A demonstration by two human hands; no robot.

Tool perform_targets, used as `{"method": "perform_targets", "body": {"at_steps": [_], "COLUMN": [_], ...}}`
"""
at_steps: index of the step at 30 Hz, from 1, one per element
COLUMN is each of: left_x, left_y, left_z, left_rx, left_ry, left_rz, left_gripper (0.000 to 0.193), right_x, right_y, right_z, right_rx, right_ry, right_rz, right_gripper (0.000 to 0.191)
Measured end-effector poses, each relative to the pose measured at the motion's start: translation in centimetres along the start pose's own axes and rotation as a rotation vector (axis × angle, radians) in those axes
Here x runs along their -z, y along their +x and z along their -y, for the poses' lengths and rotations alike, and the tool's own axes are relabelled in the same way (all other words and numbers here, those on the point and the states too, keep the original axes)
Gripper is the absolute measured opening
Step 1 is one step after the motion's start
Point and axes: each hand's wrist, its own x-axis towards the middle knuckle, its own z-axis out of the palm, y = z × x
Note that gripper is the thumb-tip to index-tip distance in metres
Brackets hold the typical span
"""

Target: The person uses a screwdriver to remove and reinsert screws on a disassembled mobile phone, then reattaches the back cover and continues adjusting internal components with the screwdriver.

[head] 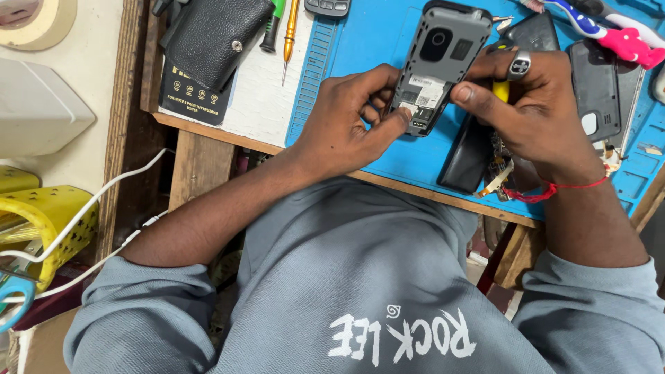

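A small grey mobile phone (443, 55) with its back cover off lies tilted over the blue work mat (374, 41). My left hand (346, 118) grips its lower left edge with thumb and fingers. My right hand (533, 104), wearing a ring and a red thread at the wrist, steadies the phone's right side and holds a yellow-handled tool (500, 90), mostly hidden under the fingers. A black phone part (467, 156) lies on the mat below the phone.
Black leather pouch (215, 34) on a dark booklet (194, 97), green and orange screwdrivers (289, 31), another dark phone back (596, 90), a pink and blue brush (609, 31) at top right. Yellow basket (41, 221) and white cables (104, 201) at left.
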Motion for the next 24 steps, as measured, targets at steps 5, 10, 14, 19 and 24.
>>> {"method": "perform_targets", "body": {"at_steps": [5,10,14,19,24], "left_x": [0.2,1.0,1.4,1.2,1.0], "left_y": [0.0,-0.1,0.2,0.5,0.4], "left_z": [0.4,0.7,1.0,1.6,2.1], "left_rx": [-0.016,0.078,0.058,0.055,0.001], "left_ry": [-0.003,-0.136,-0.315,-0.312,-0.17], "left_rz": [0.02,0.13,0.176,0.131,0.027], "left_gripper": [0.019,0.031,0.04,0.049,0.042], "right_x": [0.0,-0.3,-0.6,-0.5,-0.3], "right_y": [-0.2,-0.3,-0.5,-0.5,-0.1], "right_z": [-0.6,-0.6,-0.4,-0.4,-0.2], "right_rx": [-0.023,-0.059,-0.098,-0.096,0.017], "right_ry": [-0.011,0.077,0.166,0.101,0.013], "right_rz": [-0.026,-0.058,-0.093,-0.121,-0.045], "right_gripper": [0.015,0.016,0.015,0.013,0.014]}}
